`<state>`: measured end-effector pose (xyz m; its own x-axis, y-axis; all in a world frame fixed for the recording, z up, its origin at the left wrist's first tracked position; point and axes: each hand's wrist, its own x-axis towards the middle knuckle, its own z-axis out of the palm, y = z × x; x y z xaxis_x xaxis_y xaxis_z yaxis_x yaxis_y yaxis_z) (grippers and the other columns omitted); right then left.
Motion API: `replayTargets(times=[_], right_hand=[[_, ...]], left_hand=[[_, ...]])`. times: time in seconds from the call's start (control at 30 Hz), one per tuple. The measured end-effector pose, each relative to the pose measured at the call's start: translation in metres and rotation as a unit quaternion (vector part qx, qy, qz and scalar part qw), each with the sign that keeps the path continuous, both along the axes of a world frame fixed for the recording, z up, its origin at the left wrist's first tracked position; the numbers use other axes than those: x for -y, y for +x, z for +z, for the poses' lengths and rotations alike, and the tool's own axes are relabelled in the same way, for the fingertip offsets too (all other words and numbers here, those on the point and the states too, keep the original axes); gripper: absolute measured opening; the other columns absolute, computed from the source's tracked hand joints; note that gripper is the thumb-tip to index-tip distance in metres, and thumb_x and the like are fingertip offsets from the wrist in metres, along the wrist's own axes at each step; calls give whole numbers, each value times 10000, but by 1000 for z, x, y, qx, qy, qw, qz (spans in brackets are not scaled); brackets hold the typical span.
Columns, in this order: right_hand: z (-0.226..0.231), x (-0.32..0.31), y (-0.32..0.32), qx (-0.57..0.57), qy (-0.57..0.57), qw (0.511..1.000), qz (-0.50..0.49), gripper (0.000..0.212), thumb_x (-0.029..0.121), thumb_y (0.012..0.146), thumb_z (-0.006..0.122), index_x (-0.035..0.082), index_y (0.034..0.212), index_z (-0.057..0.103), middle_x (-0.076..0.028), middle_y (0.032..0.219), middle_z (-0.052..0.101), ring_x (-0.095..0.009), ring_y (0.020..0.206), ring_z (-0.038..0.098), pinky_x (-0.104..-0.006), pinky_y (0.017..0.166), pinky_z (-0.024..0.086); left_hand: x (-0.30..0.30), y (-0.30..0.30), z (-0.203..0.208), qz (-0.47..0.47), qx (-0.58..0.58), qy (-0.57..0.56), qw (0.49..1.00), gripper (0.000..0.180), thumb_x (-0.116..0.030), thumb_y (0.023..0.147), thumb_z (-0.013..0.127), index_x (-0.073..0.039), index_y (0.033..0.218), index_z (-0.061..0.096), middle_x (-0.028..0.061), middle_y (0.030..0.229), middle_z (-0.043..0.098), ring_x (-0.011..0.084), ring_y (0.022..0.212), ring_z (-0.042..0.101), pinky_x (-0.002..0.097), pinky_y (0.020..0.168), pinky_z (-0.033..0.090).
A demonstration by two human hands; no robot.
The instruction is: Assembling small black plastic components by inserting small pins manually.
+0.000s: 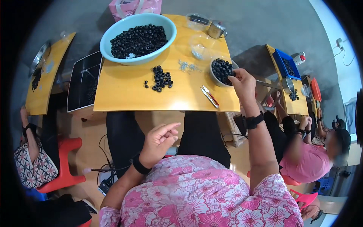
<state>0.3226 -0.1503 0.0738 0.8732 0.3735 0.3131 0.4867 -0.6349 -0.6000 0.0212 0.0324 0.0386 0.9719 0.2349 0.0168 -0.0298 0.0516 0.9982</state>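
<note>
My right hand [242, 85] reaches over the edge of a small bowl [215, 80] at the table's right side. Its thumb and finger are pinched on a small black hollow plastic piece [232, 73], partly hidden by the fingers. Similar black pieces [222, 69] fill the bowl. My left hand [159, 142] is above my lap, short of the table. Its index finger points out while the others curl in, and whatever they may hold is hidden. Loose black pieces [162, 78] lie mid-table. Beside the bowl are small silvery bits [187, 66] and thread snips [210, 97].
A big light-blue basin [171, 34] of black pieces stands at the back left. Clear plastic tubs [201, 47] and a metal mug [216, 29] occupy the back right. An open box [81, 83] adjoins the table's left side. Other people work at tables on both sides.
</note>
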Motion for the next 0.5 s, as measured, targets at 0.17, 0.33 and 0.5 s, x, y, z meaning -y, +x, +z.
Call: replayTargets(times=[0.17,0.33,0.5], right_hand=[[-7,-2,23,41,-118,990,-69,314,242,753,724,51,996,674,-137,837,683,-299,806,664,-375,730,509],[-5,-3,15,75,-47,995,-38,275,175,754,692,61,1004,671,-142,919,671,-305,822,653,-385,745,508],[-12,-47,-33,3,88,986,144,204,12,770,687,38,971,665,-78,831,632,-148,710,619,-253,649,491]], left_hand=[[-2,3,-10,14,-12,-6,1000,390,38,848,577,-29,1232,582,40,980,555,79,845,547,198,739,464],[-3,6,-15,-15,-30,-90,995,362,44,871,550,8,1231,562,64,1097,540,117,1004,563,246,872,460],[-5,17,-12,-32,-28,-104,994,358,-53,892,595,-16,1247,566,49,1095,594,105,978,578,262,860,472]])
